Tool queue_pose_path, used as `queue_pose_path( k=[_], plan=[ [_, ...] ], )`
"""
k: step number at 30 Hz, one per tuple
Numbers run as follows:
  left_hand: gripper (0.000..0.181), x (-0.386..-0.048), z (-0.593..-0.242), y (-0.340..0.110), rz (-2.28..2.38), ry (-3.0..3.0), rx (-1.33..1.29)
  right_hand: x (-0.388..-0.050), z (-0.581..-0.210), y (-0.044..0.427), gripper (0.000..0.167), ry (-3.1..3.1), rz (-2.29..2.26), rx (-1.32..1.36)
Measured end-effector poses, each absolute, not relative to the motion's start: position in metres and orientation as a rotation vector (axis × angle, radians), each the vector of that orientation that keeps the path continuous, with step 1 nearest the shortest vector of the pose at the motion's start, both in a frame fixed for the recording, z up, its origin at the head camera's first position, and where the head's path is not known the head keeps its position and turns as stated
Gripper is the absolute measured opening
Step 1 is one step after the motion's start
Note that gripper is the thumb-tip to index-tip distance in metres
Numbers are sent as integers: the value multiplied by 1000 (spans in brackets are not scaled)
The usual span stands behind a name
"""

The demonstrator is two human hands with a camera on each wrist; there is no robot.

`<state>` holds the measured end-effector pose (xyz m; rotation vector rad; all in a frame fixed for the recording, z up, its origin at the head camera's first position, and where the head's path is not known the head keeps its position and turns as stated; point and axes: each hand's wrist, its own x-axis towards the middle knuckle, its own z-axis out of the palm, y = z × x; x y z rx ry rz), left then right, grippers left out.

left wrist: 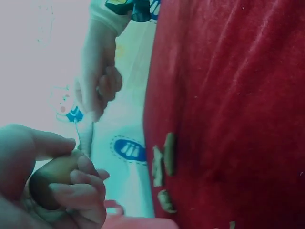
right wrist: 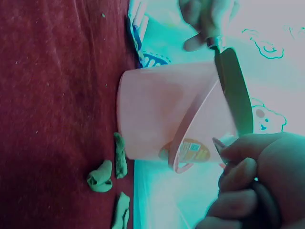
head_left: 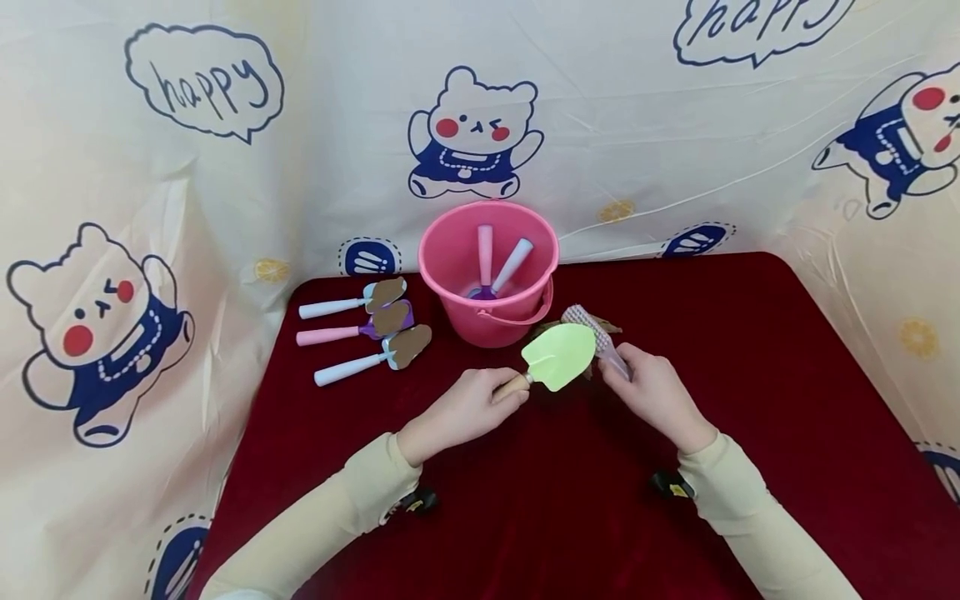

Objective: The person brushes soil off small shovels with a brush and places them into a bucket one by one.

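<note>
My left hand [head_left: 467, 408] grips the wooden handle [head_left: 512, 387] of a trowel with a light green blade [head_left: 561, 354]. The blade is raised over the table and points right. In my right hand [head_left: 656, 392] is a brush [head_left: 613, 358] with a pale purple handle; its whitish bristles [head_left: 579, 318] are beside the blade's tip, and I cannot tell whether they touch it. Below and behind the tools lie brown crumpled pieces on the cloth, partly hidden in the head view; the right wrist view shows several, including a rolled one [right wrist: 100, 177].
A pink bucket [head_left: 483, 327] stands at the back with pink-handled [head_left: 485, 254] and pale-blue-handled [head_left: 513, 263] tools inside. Left of it, three small shovels [head_left: 347, 369] with brown-covered blades lie side by side on the dark red cloth [head_left: 540, 517]. A printed curtain [head_left: 615, 125] surrounds the table.
</note>
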<state>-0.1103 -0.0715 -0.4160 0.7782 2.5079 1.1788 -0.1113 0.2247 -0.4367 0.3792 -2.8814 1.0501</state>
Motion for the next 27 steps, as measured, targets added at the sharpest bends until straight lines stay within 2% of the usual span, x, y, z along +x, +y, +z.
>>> queue_pose_path(
  k=[3, 7, 16, 21, 27],
  plan=[
    [13, -108, -403, -76, 1127, 2602, 853, -110, -439, 230, 22, -2903, 1105, 372],
    [28, -108, -379, -86, 1117, 2725, 944, -107, -441, 237, 25, -2923, 1244, 319],
    [26, -129, -330, -117, 1307, 2814, 809, -104, -445, 246, 18, -2948, 1176, 320],
    [20, -152, -326, -128, 1351, 2873, 705, -101, -449, 247, 16, -2962, 1161, 329],
    [22, -167, -335, -132, 1532, 2801, 486, -97, -455, 249, 16, -2957, 1149, 352]
  ],
)
